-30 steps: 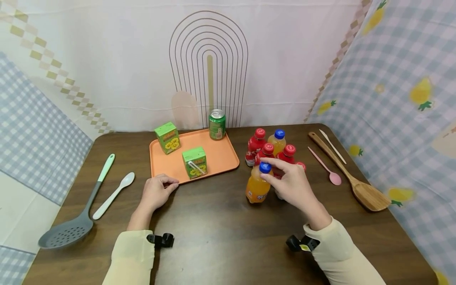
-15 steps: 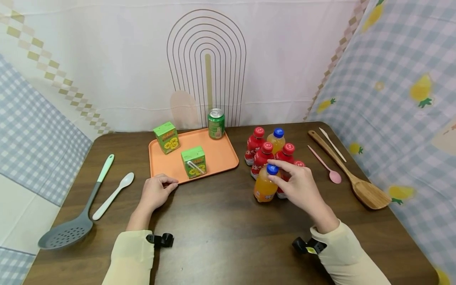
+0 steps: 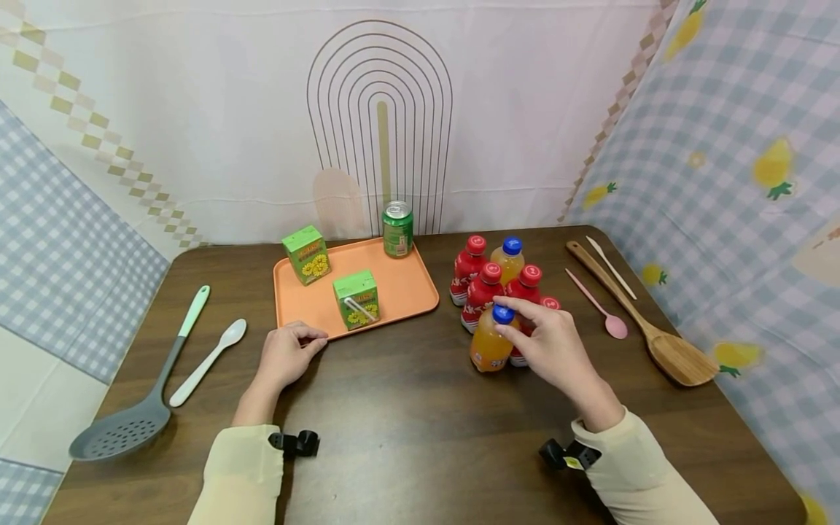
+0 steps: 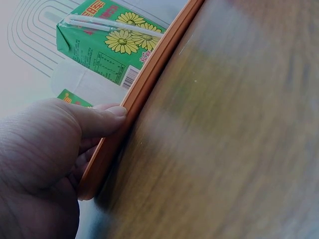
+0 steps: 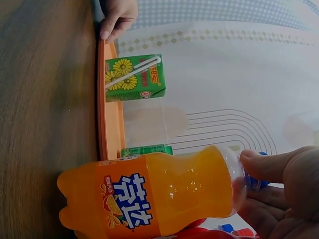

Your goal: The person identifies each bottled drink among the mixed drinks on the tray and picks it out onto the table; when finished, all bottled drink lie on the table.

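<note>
My right hand (image 3: 551,339) pinches an orange soda bottle (image 5: 164,191) at its neck, just below the blue cap. The bottle is upright at the front of a cluster of red-capped bottles (image 3: 480,295); the hand partly hides the ones behind. My left hand (image 3: 286,355) holds the near left corner of an orange tray (image 3: 400,292), its thumb on the rim in the left wrist view. One green drink carton (image 3: 357,299) with a straw stands near the tray's front edge. Another green carton (image 3: 307,255) sits at the back left, and a green can (image 3: 397,230) at the back right.
A second blue-capped bottle (image 3: 509,260) stands behind the red ones. Left on the table (image 3: 394,437) lie a grey slotted turner (image 3: 125,430) and a white spoon (image 3: 210,361). To the right are a pink spoon (image 3: 615,326), a wooden spatula (image 3: 679,357) and a white knife (image 3: 612,268).
My right hand and the orange soda bottle have shifted right, up against the red bottles, and have hardly moved in the last half second. The left hand stays at the tray.
</note>
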Demonstrator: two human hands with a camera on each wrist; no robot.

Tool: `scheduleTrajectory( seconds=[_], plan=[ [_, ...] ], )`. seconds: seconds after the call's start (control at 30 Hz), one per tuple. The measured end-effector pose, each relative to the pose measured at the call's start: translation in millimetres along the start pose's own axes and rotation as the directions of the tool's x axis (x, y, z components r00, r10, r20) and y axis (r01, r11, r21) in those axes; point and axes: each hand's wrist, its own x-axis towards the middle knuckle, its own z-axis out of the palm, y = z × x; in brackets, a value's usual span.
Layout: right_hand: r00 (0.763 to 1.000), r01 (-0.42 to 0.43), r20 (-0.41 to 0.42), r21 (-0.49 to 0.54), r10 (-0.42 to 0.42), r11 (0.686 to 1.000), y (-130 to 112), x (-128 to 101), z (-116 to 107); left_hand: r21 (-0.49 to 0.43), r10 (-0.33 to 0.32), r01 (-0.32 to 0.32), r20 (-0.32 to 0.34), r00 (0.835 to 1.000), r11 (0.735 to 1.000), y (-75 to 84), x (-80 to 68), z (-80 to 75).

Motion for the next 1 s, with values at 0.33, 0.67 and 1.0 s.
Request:
scheduleTrajectory(
  seconds=[0.33, 0.67, 1.0],
  plan=[
    [0.999, -0.005, -0.032, -0.020, 0.004, 1.000, -0.4, 0.9, 3.7, 0.003, 0.005, -0.005, -0.002, 1.000, 1.000, -0.5, 0.5, 1.3],
    [0.998, -0.024, -0.068, -0.077, 0.019, 0.997, -2.0, -1.2, 8.5, 0.006, -0.004, 0.004, 0.007, 1.000, 1.000, -0.7, -1.5, 1.9],
    [0.994, 0.018, -0.108, -0.088, -0.028, 0.996, -2.6, 0.5, 10.1, 0.008, 0.001, -0.001, -0.001, 1.000, 1.000, 1.6, -1.1, 0.3]
  ],
)
